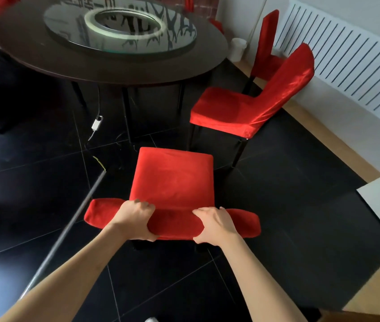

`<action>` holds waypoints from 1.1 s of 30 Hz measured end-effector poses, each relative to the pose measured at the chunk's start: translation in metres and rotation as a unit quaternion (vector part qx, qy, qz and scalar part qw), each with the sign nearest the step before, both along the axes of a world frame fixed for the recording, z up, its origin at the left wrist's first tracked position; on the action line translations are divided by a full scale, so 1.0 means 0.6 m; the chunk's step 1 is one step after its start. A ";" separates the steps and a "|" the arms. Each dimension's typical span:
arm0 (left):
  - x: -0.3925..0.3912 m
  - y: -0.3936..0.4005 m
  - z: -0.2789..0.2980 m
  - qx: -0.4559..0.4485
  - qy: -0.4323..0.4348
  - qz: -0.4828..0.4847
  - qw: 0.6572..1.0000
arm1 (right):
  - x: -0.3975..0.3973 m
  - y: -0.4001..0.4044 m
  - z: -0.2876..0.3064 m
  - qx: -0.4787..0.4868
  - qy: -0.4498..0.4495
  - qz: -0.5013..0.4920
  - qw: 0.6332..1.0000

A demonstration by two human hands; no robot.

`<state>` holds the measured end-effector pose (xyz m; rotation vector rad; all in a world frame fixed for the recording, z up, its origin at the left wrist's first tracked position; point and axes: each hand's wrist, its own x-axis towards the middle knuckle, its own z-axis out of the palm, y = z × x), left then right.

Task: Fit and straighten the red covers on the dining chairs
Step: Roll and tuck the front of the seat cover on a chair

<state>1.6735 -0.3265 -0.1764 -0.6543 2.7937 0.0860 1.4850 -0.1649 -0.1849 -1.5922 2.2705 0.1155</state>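
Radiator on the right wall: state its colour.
White, with vertical slats; the radiator shows in the head view.

place: dining room, could be a home or a small restaurant, can't tell which
table: big round dark table [137, 70] with glass turntable [119, 26]
seats: red-covered chairs [249, 108] around it
wall: white radiator [347, 61]
floor: black tiles [33, 182]
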 end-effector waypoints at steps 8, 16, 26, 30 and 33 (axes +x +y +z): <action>-0.115 -0.048 0.003 -0.005 0.020 0.047 0.999 | -0.125 -0.079 0.011 0.028 0.013 0.006 1.000; -0.199 -0.087 0.004 -0.007 0.035 0.085 0.996 | -0.227 -0.145 0.011 0.030 0.015 0.049 0.998; -0.297 -0.070 0.002 -0.009 0.024 0.180 0.983 | -0.358 -0.186 0.014 0.033 -0.008 0.154 0.988; -0.354 -0.039 0.004 -0.003 0.026 0.209 0.977 | -0.427 -0.179 0.018 0.048 -0.010 0.185 0.982; -0.408 -0.022 0.005 0.001 0.042 0.235 0.971 | -0.482 -0.184 0.025 0.053 0.001 0.199 0.979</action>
